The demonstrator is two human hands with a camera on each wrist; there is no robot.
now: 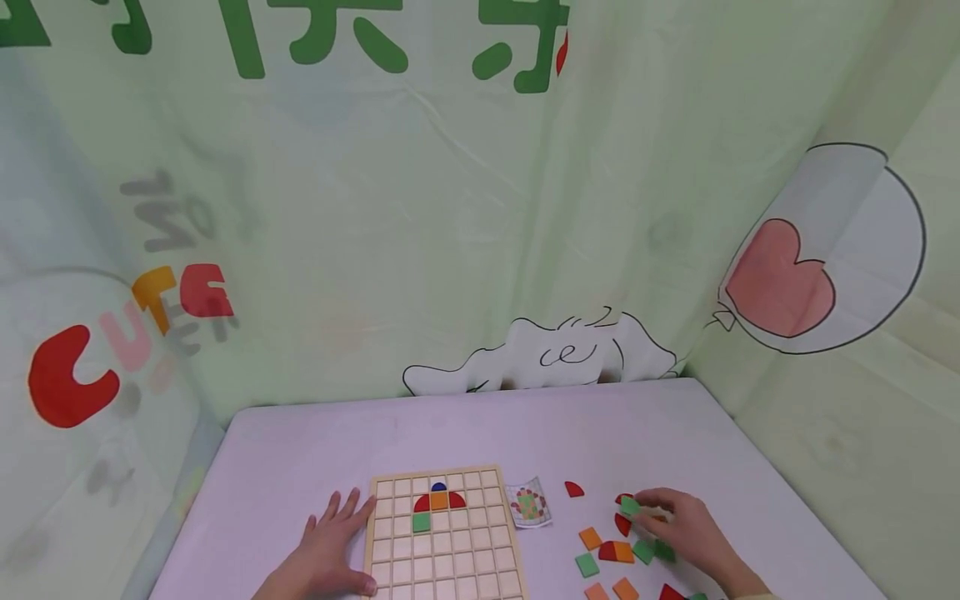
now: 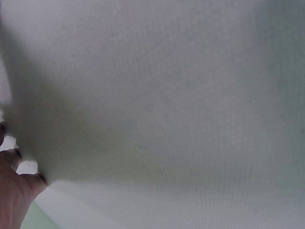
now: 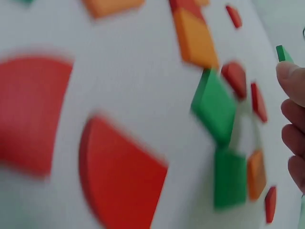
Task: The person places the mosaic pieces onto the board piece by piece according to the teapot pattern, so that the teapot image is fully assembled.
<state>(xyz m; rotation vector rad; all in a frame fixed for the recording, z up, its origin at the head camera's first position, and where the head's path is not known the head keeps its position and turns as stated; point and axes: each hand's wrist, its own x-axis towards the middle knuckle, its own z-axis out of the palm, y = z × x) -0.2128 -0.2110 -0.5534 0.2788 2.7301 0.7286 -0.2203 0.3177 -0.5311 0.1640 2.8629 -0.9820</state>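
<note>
The wooden grid board (image 1: 402, 571) lies on the table with a few tiles set in its upper cells: a blue half-round, an orange square (image 1: 438, 500) flanked by two red quarter-circles, and a green square (image 1: 422, 522) below the left red one. Fingers spread, my left hand (image 1: 330, 546) rests along the board's left edge, thumb at its lower side. My right hand (image 1: 690, 533) pinches a green square tile (image 1: 629, 506) between thumb and fingers, above the loose tiles. In the right wrist view that green tile (image 3: 284, 54) shows at the fingertips.
A small printed pattern card (image 1: 529, 503) lies against the board's right side. Loose red, orange and green tiles are scattered to the right, among them a red quarter-circle (image 1: 573, 489) and a green square (image 1: 587, 565). A printed curtain (image 1: 337, 250) hangs behind the table.
</note>
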